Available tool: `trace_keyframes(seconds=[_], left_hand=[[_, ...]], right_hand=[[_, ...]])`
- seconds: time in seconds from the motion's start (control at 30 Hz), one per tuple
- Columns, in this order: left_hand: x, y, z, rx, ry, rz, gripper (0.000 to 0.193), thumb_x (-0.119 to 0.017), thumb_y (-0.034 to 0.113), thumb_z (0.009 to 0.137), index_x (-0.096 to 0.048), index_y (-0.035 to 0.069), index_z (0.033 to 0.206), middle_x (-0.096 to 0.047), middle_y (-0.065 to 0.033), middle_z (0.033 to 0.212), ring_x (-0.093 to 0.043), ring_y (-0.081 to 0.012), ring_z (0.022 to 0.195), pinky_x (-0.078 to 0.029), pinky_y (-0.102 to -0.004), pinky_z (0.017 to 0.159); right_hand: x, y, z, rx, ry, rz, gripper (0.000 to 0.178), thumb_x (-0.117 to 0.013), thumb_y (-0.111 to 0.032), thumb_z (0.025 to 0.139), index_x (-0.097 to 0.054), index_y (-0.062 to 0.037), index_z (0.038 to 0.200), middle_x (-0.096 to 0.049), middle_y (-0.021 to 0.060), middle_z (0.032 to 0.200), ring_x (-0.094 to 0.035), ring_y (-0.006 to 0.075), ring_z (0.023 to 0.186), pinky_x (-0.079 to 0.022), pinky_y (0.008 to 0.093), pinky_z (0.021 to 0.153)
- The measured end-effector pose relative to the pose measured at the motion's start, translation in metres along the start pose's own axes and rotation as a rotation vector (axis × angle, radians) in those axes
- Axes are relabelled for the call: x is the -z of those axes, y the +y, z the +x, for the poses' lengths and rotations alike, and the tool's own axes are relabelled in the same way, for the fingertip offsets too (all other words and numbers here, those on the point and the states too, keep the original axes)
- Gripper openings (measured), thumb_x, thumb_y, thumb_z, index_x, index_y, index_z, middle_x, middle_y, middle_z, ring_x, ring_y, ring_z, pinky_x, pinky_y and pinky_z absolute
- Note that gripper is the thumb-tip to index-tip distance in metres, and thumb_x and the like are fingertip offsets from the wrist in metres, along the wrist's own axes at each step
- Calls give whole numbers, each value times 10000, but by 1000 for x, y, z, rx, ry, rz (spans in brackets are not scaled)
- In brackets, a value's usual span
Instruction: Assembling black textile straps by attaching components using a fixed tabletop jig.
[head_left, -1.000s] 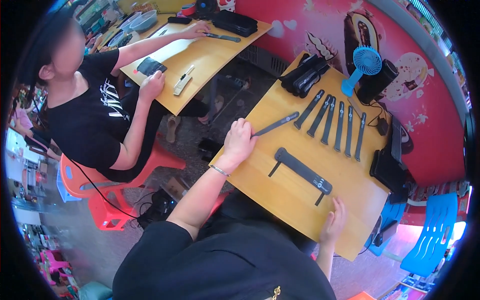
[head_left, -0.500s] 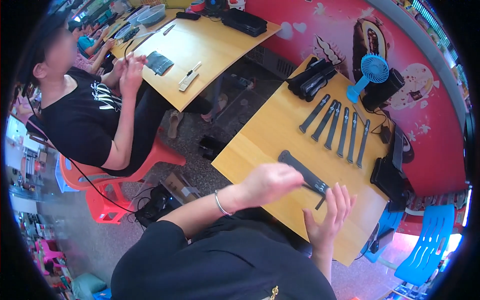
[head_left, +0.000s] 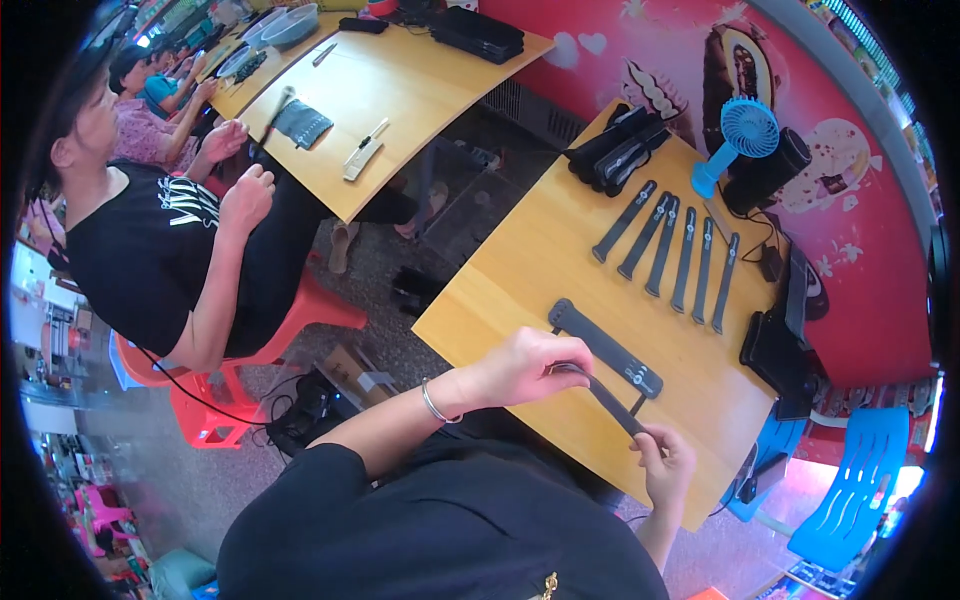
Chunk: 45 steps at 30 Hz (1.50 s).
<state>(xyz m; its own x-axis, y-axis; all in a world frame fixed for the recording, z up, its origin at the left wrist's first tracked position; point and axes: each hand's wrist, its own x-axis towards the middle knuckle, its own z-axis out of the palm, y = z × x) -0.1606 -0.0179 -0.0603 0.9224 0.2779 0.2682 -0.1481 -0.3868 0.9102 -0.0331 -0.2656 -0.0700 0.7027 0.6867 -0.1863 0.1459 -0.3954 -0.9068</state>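
A dark narrow strap stretches slantwise between my two hands, just above the near side of the wooden table. Its far-left end is pinched by my left hand, fingers closed. The lower right end sits between the thumb and fingers of my right hand. Just beyond it lies a wider dark strap-shaped piece with a white printed mark, thin tabs sticking out from its edge. Farther off, several slim dark straps lie side by side in a row.
A bundle of black straps, a blue fan and a black cylinder stand at the table's far end. Black cases lie along the right edge. To the left, a person sits at another table.
My right hand has closed and moved down, now gripping the narrow strap's other end. The strap is drawn out between both hands. The neighbouring person's hands have come apart and lowered.
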Motion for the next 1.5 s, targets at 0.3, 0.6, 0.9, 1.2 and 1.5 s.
trace_keyframes(seconds=[0.3,0.6,0.9,1.2,1.5], left_hand=[[-3,-28,4,51,-12,54,96,-704,80,798,-645,43,863,-627,-82,690,-590,-192,578,-450,-293,540],[-2,-38,2,53,59,40,103,-712,96,802,-638,40,845,-601,-81,665,-569,-173,562,-432,-284,522],[-22,-68,-21,66,117,193,131,-699,167,824,-620,64,803,-570,-69,615,-554,-197,515,-420,-307,480],[-30,-77,-25,32,199,203,110,-713,129,811,-639,50,797,-555,-63,591,-537,-162,489,-408,-278,463],[-31,-81,-28,68,182,206,120,-712,144,813,-637,52,794,-554,-59,583,-549,-161,490,-415,-283,461]], right_hand=[[20,34,4,-62,61,-4,122,-655,1,830,-659,15,950,-630,17,733,-581,76,643,-454,207,585],[15,54,10,-76,130,97,68,-670,1,817,-646,8,880,-607,17,727,-567,76,656,-445,213,598],[1,109,2,213,293,-176,79,-658,-53,861,-594,-6,862,-559,9,694,-530,71,600,-412,202,551],[-2,99,7,172,370,-107,53,-662,-28,835,-623,5,852,-586,26,662,-541,75,546,-413,208,502],[-3,94,8,163,348,-156,22,-637,-14,837,-624,3,840,-585,28,635,-537,70,535,-392,208,493]])
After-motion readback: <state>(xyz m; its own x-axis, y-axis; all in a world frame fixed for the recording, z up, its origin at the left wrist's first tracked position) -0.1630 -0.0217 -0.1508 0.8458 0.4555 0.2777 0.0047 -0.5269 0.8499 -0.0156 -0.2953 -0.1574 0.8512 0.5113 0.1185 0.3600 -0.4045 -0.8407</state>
